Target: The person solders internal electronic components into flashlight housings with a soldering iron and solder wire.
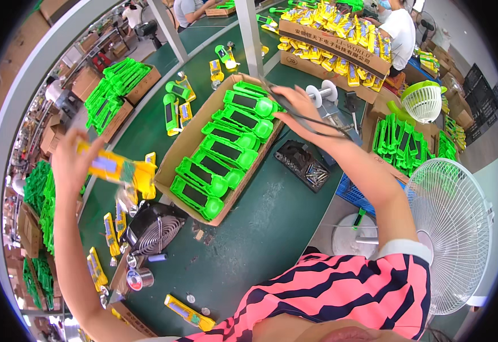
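We saw the left hand (72, 162), all blurry, at the left of the frame, pinching one end of a yellow plastic case (142, 176). The right hand (296, 104), well apart, was by the top corner of a cardboard box (172, 157) near the upper middle; we couldn't tell if it gripped anything. Green plastic cases (245, 159) filled the box. Dark printing showed on a big carton (334, 50) at upper right. A grey post (251, 40) blocked some table up top. A white fan (451, 233) stood at lower right.
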Demonstrator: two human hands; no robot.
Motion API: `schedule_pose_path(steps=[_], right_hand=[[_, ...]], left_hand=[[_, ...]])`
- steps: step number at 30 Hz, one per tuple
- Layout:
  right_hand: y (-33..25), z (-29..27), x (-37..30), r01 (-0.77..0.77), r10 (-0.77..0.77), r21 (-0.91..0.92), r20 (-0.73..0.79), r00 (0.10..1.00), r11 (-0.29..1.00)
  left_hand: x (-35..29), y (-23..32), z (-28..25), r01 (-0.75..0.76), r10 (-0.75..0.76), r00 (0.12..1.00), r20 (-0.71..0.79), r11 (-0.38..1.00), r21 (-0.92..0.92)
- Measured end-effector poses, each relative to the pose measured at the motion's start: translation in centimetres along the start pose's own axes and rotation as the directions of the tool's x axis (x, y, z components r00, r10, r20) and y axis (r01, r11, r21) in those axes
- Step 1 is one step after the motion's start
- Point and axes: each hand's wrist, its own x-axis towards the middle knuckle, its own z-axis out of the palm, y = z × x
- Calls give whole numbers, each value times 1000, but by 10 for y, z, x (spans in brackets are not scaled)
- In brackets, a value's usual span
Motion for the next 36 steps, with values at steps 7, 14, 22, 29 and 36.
schedule_pose_path(steps=[7, 14, 22, 29, 36], right_hand=[[64, 75, 43, 1, 34, -260, 129, 991, 966], [77, 88, 51, 196, -109, -349, 252, 961, 916], [2, 35, 35, -115, 152, -237, 145, 978, 965], [-48, -21, -47, 172, -168, -152, 37, 985, 973], [-124, 7, -192, -56, -73, 463, 257, 964, 884]], left_hand=[[-243, 27, 44, 366, -403, 914, -41, 865, -343], [-393, 77, 152, 593, -598, 801, -15, 797, -118], [-351, 105, 81, 98, -122, 955, -270, 990, -101], [-351, 115, 148, 171, -104, 982, 156, 839, -516], [-351, 132, 164, 134, -538, 842, 36, 145, -980]])
